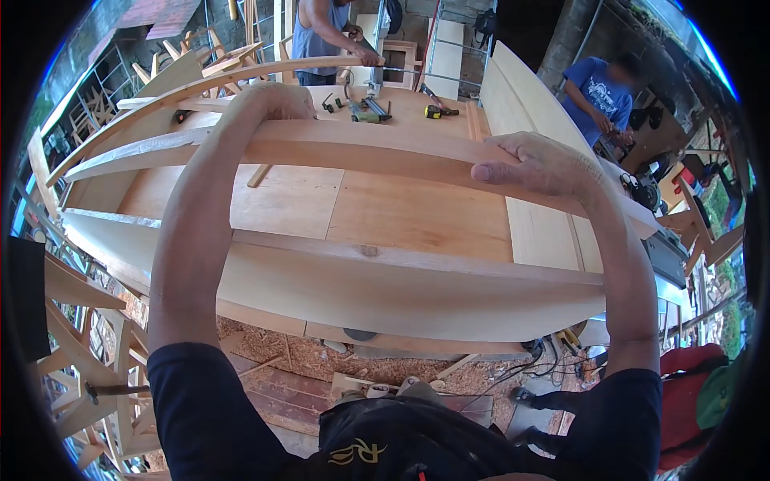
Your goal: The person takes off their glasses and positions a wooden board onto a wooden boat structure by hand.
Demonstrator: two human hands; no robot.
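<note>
Nearest, a pale, curved wooden side panel (413, 290) with a brown top edge fronts an open wooden frame with a flat plywood bottom (425, 216). Just beyond the panel, a long, gently arched wooden beam (361, 148) spans the frame. The right hand (537, 160) clasps its right part, thumb on the near face and fingers over the top; the left hand (285, 100) bends over its far edge, fingers hidden, so its grip cannot be told. Inside the frame lies a short wooden stick (259, 176); farther back lie a green power tool (369, 112) and a yellow-and-black tool (437, 112). Beyond, a person in a grey-blue sleeveless top (319, 36) touches a thin, curved wooden strip (216, 78).
</note>
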